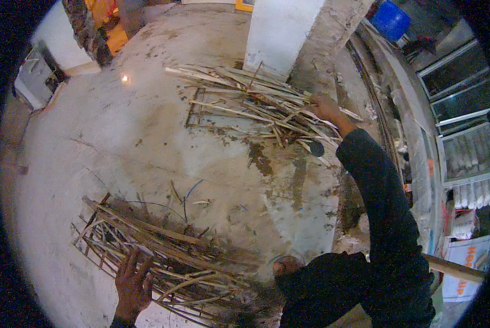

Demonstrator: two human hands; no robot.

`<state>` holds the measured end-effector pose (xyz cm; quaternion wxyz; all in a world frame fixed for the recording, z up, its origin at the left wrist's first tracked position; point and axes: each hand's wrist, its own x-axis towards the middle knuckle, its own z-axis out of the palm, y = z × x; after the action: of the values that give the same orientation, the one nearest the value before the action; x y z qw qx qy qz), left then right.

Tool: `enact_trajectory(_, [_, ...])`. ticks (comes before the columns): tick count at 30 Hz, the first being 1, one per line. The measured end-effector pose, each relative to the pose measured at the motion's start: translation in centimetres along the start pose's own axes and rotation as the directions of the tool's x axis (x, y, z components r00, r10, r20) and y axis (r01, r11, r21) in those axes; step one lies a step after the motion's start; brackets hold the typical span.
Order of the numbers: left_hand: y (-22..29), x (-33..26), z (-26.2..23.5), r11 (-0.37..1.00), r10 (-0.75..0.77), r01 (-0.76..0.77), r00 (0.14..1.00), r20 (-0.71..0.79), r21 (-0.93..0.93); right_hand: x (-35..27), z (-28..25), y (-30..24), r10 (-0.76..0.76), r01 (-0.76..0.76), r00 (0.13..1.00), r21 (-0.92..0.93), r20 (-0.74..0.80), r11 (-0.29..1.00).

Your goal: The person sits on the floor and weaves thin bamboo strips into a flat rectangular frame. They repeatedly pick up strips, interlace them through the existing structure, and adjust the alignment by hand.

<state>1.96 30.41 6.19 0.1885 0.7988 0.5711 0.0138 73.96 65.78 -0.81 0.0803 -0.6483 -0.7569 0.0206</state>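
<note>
My right grip (pixel 324 106) reaches into the far pile of pale split sticks (pixel 256 98) on the wet concrete floor (pixel 146 136); my left grip (pixel 131 281) rests, fingers spread, on the nearer stick lattice (pixel 163 246).

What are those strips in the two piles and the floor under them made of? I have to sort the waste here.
The strips in the near pile under the left hand and the far pile at the right hand look like split bamboo or thin wood: pale, dry, splintery, unfinished. The floor looks like bare concrete: grey, matte, stained.
</note>
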Motion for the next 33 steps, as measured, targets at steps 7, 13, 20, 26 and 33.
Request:
enact_trajectory(7, [-0.1,-0.5,0.1,0.997,0.045,-0.042,0.998,-0.042,0.058,-1.6,-1.2,-0.1,-0.117,0.077,0.969,-0.185,-0.216,0.98])
enact_trajectory(13, [-0.7,-0.5,0.8,0.992,0.089,-0.079,0.99,-0.107,0.096,-5.0,-6.0,-3.7,-0.154,0.122,0.954,-0.135,-0.259,0.983])
enact_trajectory(20, [-1.9,-0.9,2.8,0.974,0.184,-0.142,0.95,-0.251,0.179,-10.2,-14.2,-14.7,-0.071,0.109,0.983,0.224,-0.172,0.968])
enact_trajectory(26, [-1.8,-1.3,3.0,0.993,0.087,-0.067,0.971,-0.223,0.095,-13.3,-21.8,-33.0,-0.263,0.233,0.96,0.25,0.093,0.94])
enact_trajectory(33, [-3.2,-6.6,3.3,0.937,0.346,-0.302,0.872,-0.346,0.176,-17.0,-18.5,-52.1,-0.377,0.118,0.807,0.502,0.454,0.857])
